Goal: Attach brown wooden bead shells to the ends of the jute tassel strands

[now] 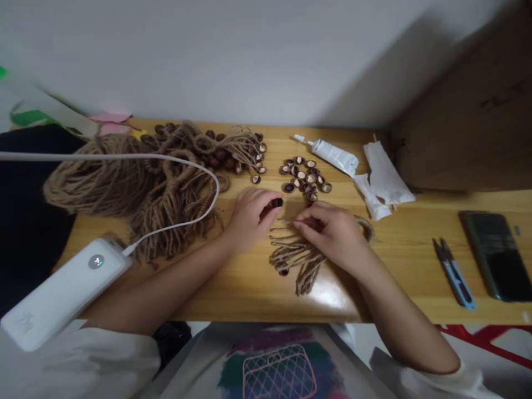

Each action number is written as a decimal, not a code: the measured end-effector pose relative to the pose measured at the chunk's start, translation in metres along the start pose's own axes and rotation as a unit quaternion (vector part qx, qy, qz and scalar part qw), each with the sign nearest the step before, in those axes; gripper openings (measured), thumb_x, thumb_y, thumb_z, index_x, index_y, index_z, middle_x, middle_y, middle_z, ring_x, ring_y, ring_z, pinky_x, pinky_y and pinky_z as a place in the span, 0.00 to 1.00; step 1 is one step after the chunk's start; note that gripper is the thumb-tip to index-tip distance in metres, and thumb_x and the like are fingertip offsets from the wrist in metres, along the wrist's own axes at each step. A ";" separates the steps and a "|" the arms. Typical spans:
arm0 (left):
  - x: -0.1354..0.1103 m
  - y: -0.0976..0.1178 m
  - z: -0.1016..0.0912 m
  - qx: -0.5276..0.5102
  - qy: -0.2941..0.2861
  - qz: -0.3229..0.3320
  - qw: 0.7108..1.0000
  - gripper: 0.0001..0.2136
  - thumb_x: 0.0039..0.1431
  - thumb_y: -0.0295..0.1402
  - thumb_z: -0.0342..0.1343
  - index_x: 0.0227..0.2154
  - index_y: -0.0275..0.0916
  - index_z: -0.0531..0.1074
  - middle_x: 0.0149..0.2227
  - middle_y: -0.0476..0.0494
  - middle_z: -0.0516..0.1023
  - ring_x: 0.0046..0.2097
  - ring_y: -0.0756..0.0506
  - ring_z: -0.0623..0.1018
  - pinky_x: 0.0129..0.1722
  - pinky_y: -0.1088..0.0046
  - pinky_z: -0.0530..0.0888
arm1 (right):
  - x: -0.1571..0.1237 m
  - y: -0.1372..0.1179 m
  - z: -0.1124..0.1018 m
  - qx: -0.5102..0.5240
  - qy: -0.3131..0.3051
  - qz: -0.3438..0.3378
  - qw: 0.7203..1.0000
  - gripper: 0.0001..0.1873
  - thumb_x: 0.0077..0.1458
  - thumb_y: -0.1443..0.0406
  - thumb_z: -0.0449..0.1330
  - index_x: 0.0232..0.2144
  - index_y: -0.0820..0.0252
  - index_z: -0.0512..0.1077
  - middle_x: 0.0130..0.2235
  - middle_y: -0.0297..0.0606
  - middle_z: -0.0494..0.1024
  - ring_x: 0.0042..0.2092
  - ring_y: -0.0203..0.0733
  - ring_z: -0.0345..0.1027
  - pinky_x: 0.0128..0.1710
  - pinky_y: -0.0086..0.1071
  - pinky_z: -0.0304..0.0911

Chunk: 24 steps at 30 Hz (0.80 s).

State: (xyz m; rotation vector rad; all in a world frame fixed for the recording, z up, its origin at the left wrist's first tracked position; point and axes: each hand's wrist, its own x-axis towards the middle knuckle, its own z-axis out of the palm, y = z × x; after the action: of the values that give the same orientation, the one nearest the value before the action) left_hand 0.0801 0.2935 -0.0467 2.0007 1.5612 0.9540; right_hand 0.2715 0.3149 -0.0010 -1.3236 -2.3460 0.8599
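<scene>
Between thumb and fingertips, my left hand [251,219] pinches a dark acorn cap [277,203], held a little above the wooden table. My right hand [332,233] is closed on a strand of brown twine at the top of a corded tassel piece [297,255]. The loose cords of that piece fan out to the left on the tabletop, several with knotted or stiff ends. One cap [284,272] lies at the lower cords. Just beyond both hands sits a pile of acorn caps [305,176], some showing pale insides.
A glue tube [334,157] and crumpled white tissue [384,174] lie behind my right hand. At left are a twine heap [100,174] and a white power bank [68,291] with its cable. Rightward are thread snips [454,274], a phone [496,255] and a cardboard box [465,111].
</scene>
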 end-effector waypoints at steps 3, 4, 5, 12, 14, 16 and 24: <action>0.000 0.001 -0.001 -0.001 -0.003 0.003 1.000 0.09 0.59 0.29 0.53 0.42 0.37 0.73 0.38 0.44 0.78 0.42 0.45 0.74 0.46 0.64 0.68 | 0.001 0.002 0.001 -0.018 0.025 0.003 1.000 0.03 0.52 0.68 0.60 0.28 0.62 0.73 0.29 0.35 0.74 0.30 0.34 0.66 0.30 0.26 0.57; 0.000 0.001 -0.001 -0.003 -0.005 0.003 1.000 0.09 0.59 0.29 0.53 0.42 0.37 0.73 0.38 0.44 0.78 0.42 0.45 0.74 0.46 0.64 0.68 | 0.001 0.003 0.002 -0.026 0.038 0.003 0.999 0.03 0.52 0.68 0.59 0.28 0.62 0.73 0.29 0.36 0.74 0.30 0.35 0.67 0.30 0.27 0.57; 0.000 0.001 -0.002 -0.004 -0.009 0.001 1.000 0.09 0.59 0.29 0.53 0.42 0.37 0.73 0.38 0.44 0.78 0.42 0.45 0.74 0.46 0.64 0.68 | 0.001 0.004 0.002 -0.035 0.053 0.003 0.998 0.03 0.53 0.68 0.58 0.28 0.62 0.72 0.29 0.36 0.74 0.30 0.36 0.67 0.31 0.27 0.57; 0.001 0.003 -0.004 0.016 -0.045 -0.003 0.999 0.10 0.60 0.31 0.52 0.43 0.39 0.73 0.41 0.44 0.78 0.44 0.43 0.73 0.47 0.62 0.66 | 0.002 0.008 0.006 -0.083 0.102 0.007 0.991 0.04 0.55 0.67 0.57 0.31 0.61 0.71 0.30 0.39 0.74 0.31 0.39 0.67 0.30 0.29 0.58; 0.001 0.003 -0.004 0.024 -0.056 0.002 0.998 0.10 0.60 0.31 0.52 0.43 0.39 0.73 0.41 0.44 0.78 0.44 0.43 0.73 0.47 0.62 0.66 | 0.001 0.007 0.005 -0.090 0.102 0.008 0.991 0.04 0.55 0.67 0.56 0.31 0.61 0.71 0.29 0.39 0.74 0.30 0.38 0.66 0.30 0.29 0.57; 0.001 0.003 -0.005 0.028 -0.066 0.007 0.997 0.10 0.60 0.31 0.51 0.43 0.40 0.73 0.41 0.44 0.78 0.44 0.43 0.73 0.47 0.62 0.65 | 0.001 0.006 0.005 -0.094 0.099 0.006 0.991 0.05 0.56 0.67 0.56 0.32 0.61 0.71 0.29 0.39 0.74 0.30 0.38 0.66 0.30 0.29 0.57; 0.002 0.003 -0.004 0.049 -0.107 0.039 0.992 0.11 0.60 0.33 0.52 0.43 0.39 0.74 0.38 0.44 0.79 0.43 0.43 0.72 0.45 0.62 0.63 | 0.000 0.003 0.008 -0.099 0.083 -0.007 0.992 0.06 0.57 0.68 0.55 0.33 0.61 0.72 0.31 0.39 0.75 0.33 0.39 0.68 0.32 0.29 0.58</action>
State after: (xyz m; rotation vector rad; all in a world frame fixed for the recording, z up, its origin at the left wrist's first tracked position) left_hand 0.0789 0.2939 -0.0415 2.1662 1.4465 0.6766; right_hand 0.2696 0.3131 -0.0095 -1.3935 -2.3547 0.5002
